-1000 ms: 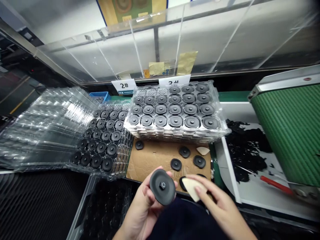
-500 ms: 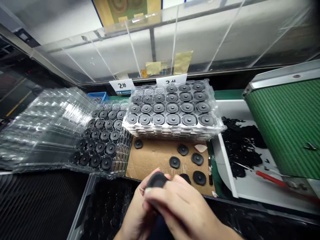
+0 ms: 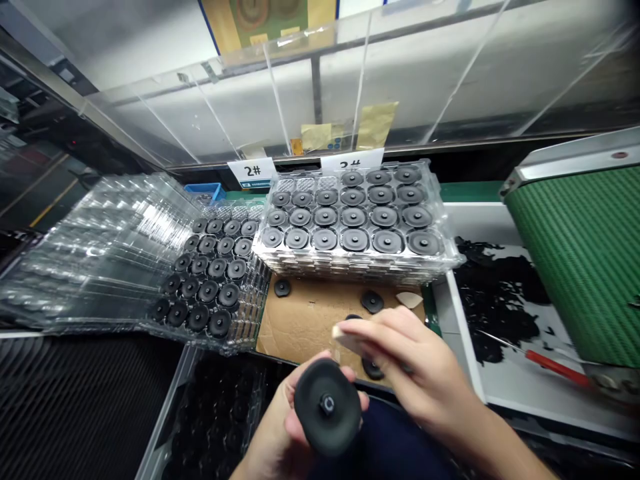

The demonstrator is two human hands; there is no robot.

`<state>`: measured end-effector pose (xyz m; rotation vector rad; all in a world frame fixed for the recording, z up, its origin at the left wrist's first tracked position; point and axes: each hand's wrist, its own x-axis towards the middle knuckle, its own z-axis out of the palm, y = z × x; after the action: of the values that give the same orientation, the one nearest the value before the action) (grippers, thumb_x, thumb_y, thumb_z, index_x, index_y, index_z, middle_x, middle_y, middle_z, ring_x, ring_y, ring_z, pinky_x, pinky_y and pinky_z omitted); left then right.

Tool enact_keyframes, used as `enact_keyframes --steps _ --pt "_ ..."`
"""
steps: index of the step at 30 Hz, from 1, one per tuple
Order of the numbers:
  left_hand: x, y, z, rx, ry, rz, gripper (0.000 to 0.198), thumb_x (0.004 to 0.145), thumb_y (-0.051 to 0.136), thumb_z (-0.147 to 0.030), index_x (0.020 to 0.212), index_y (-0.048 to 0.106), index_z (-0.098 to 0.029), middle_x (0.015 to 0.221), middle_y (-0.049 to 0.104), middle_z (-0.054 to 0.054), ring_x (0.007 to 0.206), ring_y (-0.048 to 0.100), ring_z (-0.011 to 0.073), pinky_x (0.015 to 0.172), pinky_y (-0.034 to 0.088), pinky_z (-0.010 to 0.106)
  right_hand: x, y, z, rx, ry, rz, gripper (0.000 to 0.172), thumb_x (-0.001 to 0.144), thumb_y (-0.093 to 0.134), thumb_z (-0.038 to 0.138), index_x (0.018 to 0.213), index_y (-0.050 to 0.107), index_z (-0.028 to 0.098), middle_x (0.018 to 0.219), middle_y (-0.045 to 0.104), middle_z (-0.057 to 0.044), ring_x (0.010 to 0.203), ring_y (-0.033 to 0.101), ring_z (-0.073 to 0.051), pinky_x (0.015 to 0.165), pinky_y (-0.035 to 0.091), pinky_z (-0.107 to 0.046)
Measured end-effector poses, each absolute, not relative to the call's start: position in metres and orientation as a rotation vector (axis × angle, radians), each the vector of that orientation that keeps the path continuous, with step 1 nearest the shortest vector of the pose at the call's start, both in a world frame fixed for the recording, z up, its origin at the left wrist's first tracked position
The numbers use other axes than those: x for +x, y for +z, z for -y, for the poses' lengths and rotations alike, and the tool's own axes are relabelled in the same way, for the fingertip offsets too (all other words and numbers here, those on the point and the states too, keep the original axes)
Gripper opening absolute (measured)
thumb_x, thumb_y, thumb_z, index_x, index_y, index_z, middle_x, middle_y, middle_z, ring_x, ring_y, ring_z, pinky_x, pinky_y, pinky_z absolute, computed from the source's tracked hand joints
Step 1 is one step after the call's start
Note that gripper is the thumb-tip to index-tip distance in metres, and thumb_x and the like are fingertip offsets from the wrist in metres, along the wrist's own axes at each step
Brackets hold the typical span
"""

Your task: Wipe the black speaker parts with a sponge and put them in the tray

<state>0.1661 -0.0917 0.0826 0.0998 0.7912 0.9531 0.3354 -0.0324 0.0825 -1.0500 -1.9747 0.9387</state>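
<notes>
The left hand closes around a round black rubber disc with a metal centre nut, nut face up toward the head. The right hand pinches a pale cream wedge-shaped pad just above the disc, tip pointing left, not touching it. Beyond lie a brown cardboard sheet with loose black discs and a stacked clear plastic tray of discs.

My right hand partly hides two black discs on the cardboard; the stacked tray covers the lower part of the number card, and the picture's top edge cuts off the poster.
</notes>
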Motion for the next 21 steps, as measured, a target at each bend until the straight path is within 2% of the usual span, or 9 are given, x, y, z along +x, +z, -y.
enact_keyframes --steps 3,6,8,10,14,16,18,21 --pt "0.165 0.084 0.093 0.050 0.994 -0.773 0.061 0.043 0.084 -0.039 0.101 0.069 -0.025 0.102 0.072 0.004 0.089 0.067 0.0233 0.079 0.052 0.030 0.350 0.048 0.057 -1.387 1.333 1.562 0.024 0.088 0.051 0.034 0.103 0.067 0.025 0.098 0.070 -0.005 0.088 0.064 -0.020 0.074 0.051 -0.027" --pt "0.167 0.087 0.091 0.035 1.024 -0.829 0.058 0.043 0.084 -0.036 0.098 0.070 -0.023 0.101 0.072 0.005 0.089 0.067 0.0231 0.078 0.052 0.029 0.355 0.023 0.077 -1.515 1.624 1.276 0.030 0.083 0.055 0.043 0.097 0.070 0.022 0.098 0.072 -0.006 0.090 0.066 -0.024 0.079 0.053 -0.032" --pt "0.169 0.088 0.089 0.027 1.038 -0.886 0.058 0.042 0.085 -0.036 0.096 0.070 -0.023 0.100 0.072 0.004 0.088 0.068 0.0229 0.078 0.052 0.028 0.354 0.024 0.079 -1.558 1.573 1.285 0.029 0.082 0.057 0.043 0.097 0.071 0.022 0.099 0.072 -0.006 0.093 0.066 -0.025 0.081 0.053 -0.032" --pt "0.173 0.088 0.088 0.016 1.050 -0.948 0.060 0.040 0.086 -0.035 0.097 0.070 -0.025 0.100 0.072 0.003 0.089 0.067 0.0225 0.079 0.051 0.028 0.347 0.040 0.074 -1.540 1.317 1.381 0.025 0.084 0.055 0.038 0.100 0.069 0.025 0.103 0.071 -0.005 0.095 0.065 -0.023 0.080 0.053 -0.028" --pt "0.180 0.079 0.087 0.053 1.132 -0.979 0.061 0.040 0.087 -0.032 0.099 0.069 -0.026 0.103 0.072 0.004 0.094 0.065 0.0204 0.082 0.049 0.024 0.325 0.087 0.059 -1.076 0.845 1.703 0.028 0.084 0.053 0.015 0.110 0.062 0.022 0.092 0.072 -0.004 0.077 0.066 -0.016 0.068 0.052 -0.025" --pt "0.180 0.073 0.086 0.072 1.171 -0.987 0.063 0.038 0.087 -0.031 0.098 0.069 -0.026 0.103 0.072 0.005 0.094 0.065 0.0212 0.082 0.050 0.026 0.320 0.096 0.057 -0.951 0.893 1.806 0.027 0.083 0.052 0.011 0.104 0.065 0.019 0.082 0.072 -0.004 0.069 0.065 -0.015 0.063 0.052 -0.024" --pt "0.178 0.070 0.085 0.044 1.183 -1.042 0.064 0.037 0.088 -0.027 0.098 0.069 -0.027 0.104 0.072 0.004 0.094 0.066 0.0228 0.080 0.052 0.027 0.325 0.087 0.059 -1.061 1.123 1.813 0.021 0.084 0.051 0.016 0.095 0.068 0.020 0.079 0.072 -0.003 0.068 0.066 -0.015 0.061 0.052 -0.022" --pt "0.175 0.070 0.085 -0.019 1.203 -1.091 0.063 0.038 0.088 -0.021 0.097 0.069 -0.028 0.106 0.071 0.002 0.098 0.065 0.0244 0.080 0.052 0.027 0.344 0.057 0.067 -1.390 1.419 1.600 0.021 0.086 0.051 0.031 0.092 0.070 0.024 0.089 0.072 -0.003 0.081 0.067 -0.018 0.072 0.053 -0.024"
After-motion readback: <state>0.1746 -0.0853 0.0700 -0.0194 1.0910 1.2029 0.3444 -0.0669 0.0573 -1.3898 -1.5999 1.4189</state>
